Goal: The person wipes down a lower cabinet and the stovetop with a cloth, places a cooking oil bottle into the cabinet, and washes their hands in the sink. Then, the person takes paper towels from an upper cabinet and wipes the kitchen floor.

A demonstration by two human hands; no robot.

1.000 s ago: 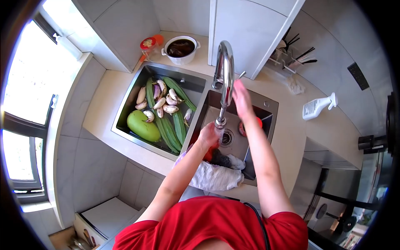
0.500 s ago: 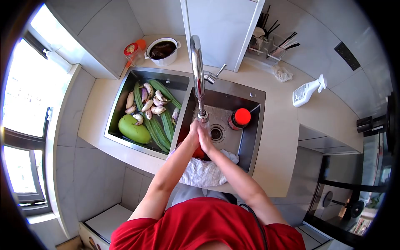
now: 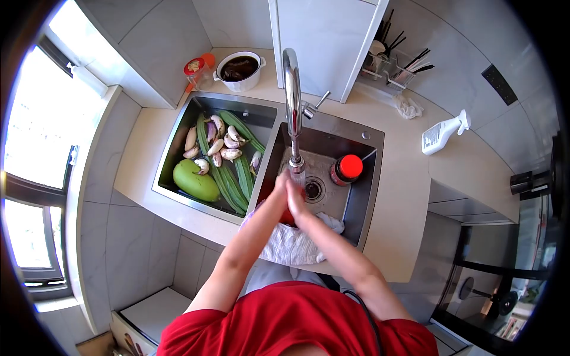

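Under the running faucet (image 3: 292, 95), my left hand (image 3: 282, 184) and my right hand (image 3: 294, 199) are pressed together, palm against palm. Their fingers are mostly hidden by each other and the water, so I cannot make out their shape. Below them is the right sink basin (image 3: 332, 204) with its drain (image 3: 313, 189). A jar with a red lid (image 3: 350, 166) stands in that basin, right of the drain. A white cloth (image 3: 291, 246) hangs over the front edge, and something red shows beneath my wrists.
The left basin (image 3: 169, 160) holds a green gourd (image 3: 195, 181), long ridged gourds and several small pale eggplants. Behind it stand a white pot (image 3: 239, 71) and a jar (image 3: 196, 72). A spray bottle (image 3: 442, 134) and a utensil rack (image 3: 386, 68) are at the right.
My right hand has come down from beside the faucet handle and joined my left hand under the water. Since the middle frame, the hands have stayed together while the view shifted slightly.
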